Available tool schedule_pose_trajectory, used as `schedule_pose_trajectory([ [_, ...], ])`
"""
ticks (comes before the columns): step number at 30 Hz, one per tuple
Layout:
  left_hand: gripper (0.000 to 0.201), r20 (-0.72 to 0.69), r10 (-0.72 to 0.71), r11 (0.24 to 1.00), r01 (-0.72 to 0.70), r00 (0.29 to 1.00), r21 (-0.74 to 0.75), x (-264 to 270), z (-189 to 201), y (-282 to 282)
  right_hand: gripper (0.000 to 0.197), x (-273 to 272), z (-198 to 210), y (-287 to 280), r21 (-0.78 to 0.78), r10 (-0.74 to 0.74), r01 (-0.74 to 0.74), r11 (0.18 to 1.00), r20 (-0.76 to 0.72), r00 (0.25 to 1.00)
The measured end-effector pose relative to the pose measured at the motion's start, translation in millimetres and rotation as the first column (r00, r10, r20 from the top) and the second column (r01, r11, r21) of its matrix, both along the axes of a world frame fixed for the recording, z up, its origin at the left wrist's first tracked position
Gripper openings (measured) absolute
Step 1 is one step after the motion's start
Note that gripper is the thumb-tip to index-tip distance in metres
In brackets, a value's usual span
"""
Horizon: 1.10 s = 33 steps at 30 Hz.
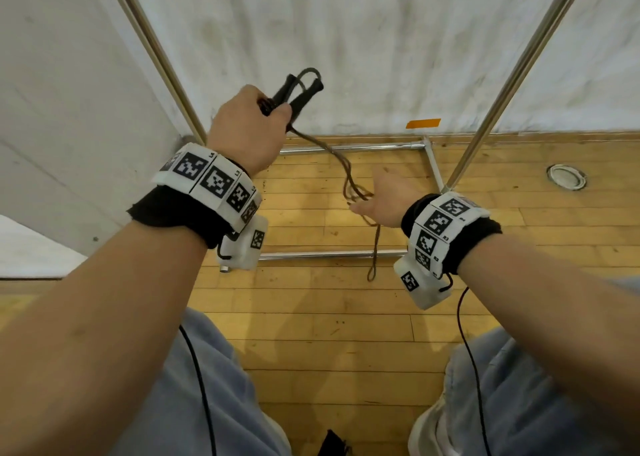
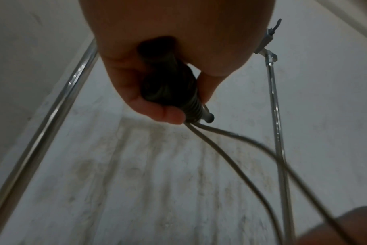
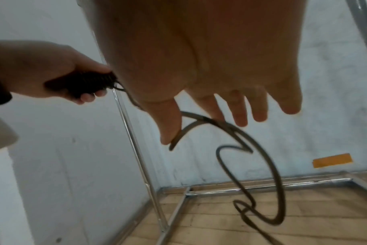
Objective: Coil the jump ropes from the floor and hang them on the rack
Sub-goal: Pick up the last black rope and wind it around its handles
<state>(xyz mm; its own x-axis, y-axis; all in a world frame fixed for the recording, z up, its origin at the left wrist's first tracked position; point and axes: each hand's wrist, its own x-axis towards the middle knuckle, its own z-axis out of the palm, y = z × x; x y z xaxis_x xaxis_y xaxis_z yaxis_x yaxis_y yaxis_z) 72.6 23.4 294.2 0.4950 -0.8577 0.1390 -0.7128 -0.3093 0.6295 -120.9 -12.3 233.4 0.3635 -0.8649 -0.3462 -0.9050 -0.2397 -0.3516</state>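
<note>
My left hand [image 1: 247, 123] is raised and grips both black handles [image 1: 298, 95] of a jump rope; the left wrist view shows the handles [image 2: 168, 89] inside the curled fingers. The dark rope [image 1: 343, 168] trails down from the handles to my right hand [image 1: 384, 199]. That hand [image 3: 210, 102] has straight, spread fingers, and the rope [image 3: 237, 132] lies across the thumb and forefinger. Below it the rope hangs in loose loops [image 3: 260, 199], ending in a bend [image 1: 372, 272] above the floor. The chrome rack [image 1: 498, 102] stands right in front of me.
The rack's uprights [image 1: 162, 64] rise on both sides, and its base bars [image 1: 346, 147] lie on the wooden floor by the white wall. An orange tape strip [image 1: 423, 123] sticks to the wall. A round floor fitting [image 1: 566, 177] is at right. My knees are below.
</note>
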Motion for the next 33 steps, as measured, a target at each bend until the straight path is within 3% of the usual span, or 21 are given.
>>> schedule_pose_trajectory([
  [2, 0.029, -0.209, -0.053, 0.998, 0.06, 0.976, 0.026, -9.0, 3.0, 0.2, 0.083, 10.1, 4.8, 7.0, 0.025, 0.007, -0.014, 1.0, 0.282, 0.959],
  [4, 0.026, -0.345, -0.1, 0.991, 0.122, 0.933, 0.045, -17.4, 5.1, 2.2, 0.083, 21.8, 7.6, 13.1, -0.013, 0.009, -0.003, 1.0, 0.459, 0.888],
  [7, 0.026, -0.443, -0.176, 0.974, 0.22, 0.879, 0.049, -26.4, 6.9, 6.4, 0.056, 30.1, 9.4, 16.0, -0.061, -0.013, 0.059, 0.996, 0.576, 0.817],
  [10, 0.024, -0.48, -0.238, 0.959, 0.283, 0.844, 0.021, -25.8, 9.5, 10.3, 0.022, 28.8, 9.6, 13.0, -0.065, -0.024, 0.088, 0.994, 0.658, 0.753],
  [14, 0.024, -0.361, -0.271, 0.96, 0.279, 0.892, -0.031, -19.0, 7.3, 11.8, 0.026, 24.9, 9.2, 13.5, 0.056, -0.042, 0.001, 0.998, 0.734, 0.678],
  [17, 0.025, -0.101, -0.31, 0.951, 0.309, 0.945, -0.031, -14.4, -0.3, 12.3, 0.04, 19.5, 12.9, 13.6, 0.02, -0.019, 0.007, 1.0, 0.696, 0.718],
  [20, 0.03, 0.113, -0.328, 0.944, 0.329, 0.938, 0.014, -10.2, -10.6, 11.5, 0.044, 14.1, 18.9, 13.7, 0.077, -0.058, 0.009, 0.997, 0.666, 0.743],
  [22, 0.031, 0.165, -0.32, 0.948, 0.316, 0.933, 0.047, -7.3, -16.9, 9.4, 0.043, 12.3, 24.2, 13.7, 0.07, -0.042, -0.003, 0.998, 0.631, 0.775],
  [26, 0.031, 0.212, -0.303, 0.952, 0.285, 0.929, 0.109, -8.9, -26.5, 5.2, 0.034, 10.4, 34.2, 17.5, -0.045, 0.133, -0.127, 0.991, 0.488, 0.862],
  [33, 0.033, 0.229, -0.382, 0.907, 0.315, 0.895, 0.28, -19.7, -31.5, 4.7, 0.026, -3.8, 46.5, 15.2, -0.14, 0.271, -0.238, 0.961, 0.309, 0.912],
])
